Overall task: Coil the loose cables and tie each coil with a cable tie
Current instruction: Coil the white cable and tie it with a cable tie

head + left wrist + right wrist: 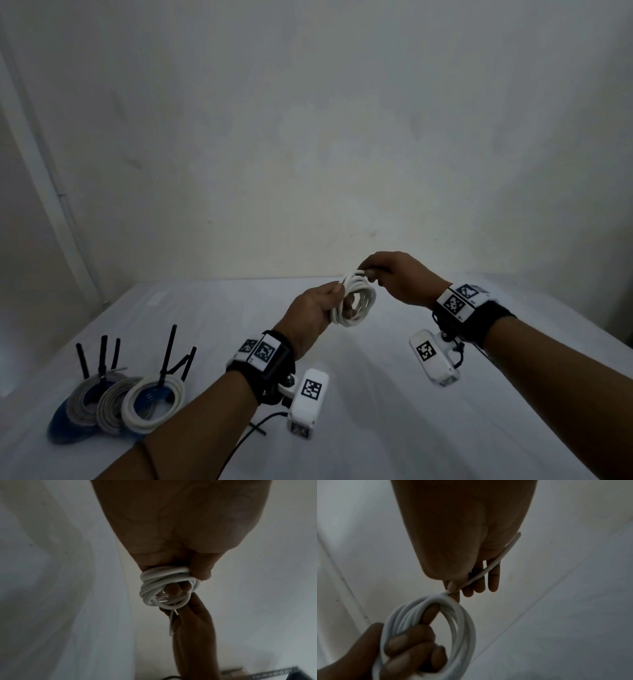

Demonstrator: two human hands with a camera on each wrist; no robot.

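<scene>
Left grip [313,310] curls around the white cable coil [358,301]; right grip [394,274] pinches its loose end above.

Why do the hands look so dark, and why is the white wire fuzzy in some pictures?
Head view: dim room light, so the left hand and right hand look shadowy, and the coiled white cable is slightly soft. Left wrist view: the palm fills the top, dark against the pale wall. Right wrist view: the near loops are blurred, too close to the lens.
</scene>
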